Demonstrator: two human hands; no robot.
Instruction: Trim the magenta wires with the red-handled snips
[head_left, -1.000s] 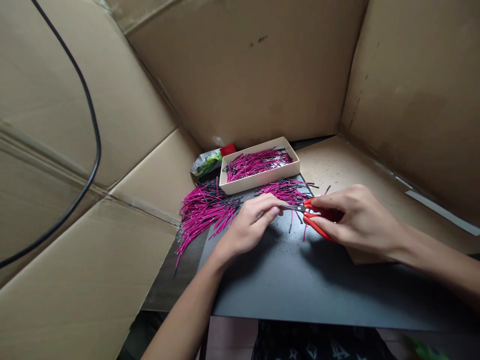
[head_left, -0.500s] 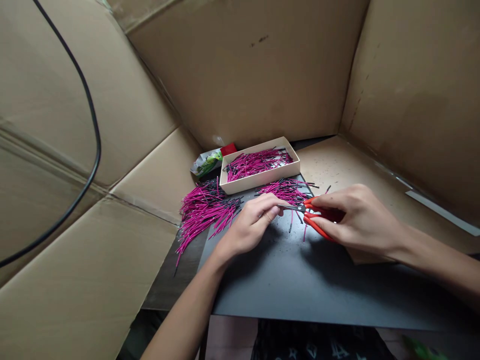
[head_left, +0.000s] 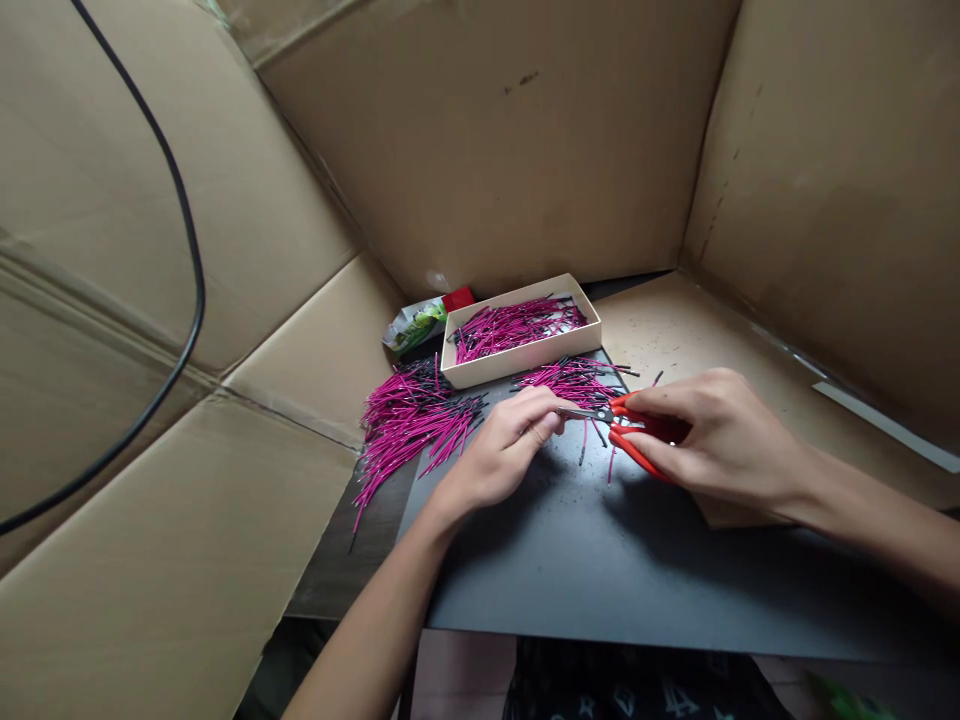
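My right hand (head_left: 731,440) grips the red handles of a small pair of scissors (head_left: 637,452), with thumb and fingers around them. The metal blades point left and reach the fingertips of my left hand (head_left: 510,445). That hand is closed in a pinch, and whatever lies between its fingers is hidden. Just beyond the hands, a pile of short magenta wires with black ends (head_left: 562,376) rests on the dark grey board (head_left: 555,570). A few loose wires lie beneath the scissors. To the left spreads a larger wire pile (head_left: 409,425).
A cream cardboard box (head_left: 525,371) holds many similar wires. Behind its left end sits a green-and-red packet (head_left: 421,322). Tall cardboard panels (head_left: 510,150) enclose the back and sides. On the left hangs a black cable (head_left: 196,250). Brown cardboard (head_left: 667,320) with dark specks covers the right.
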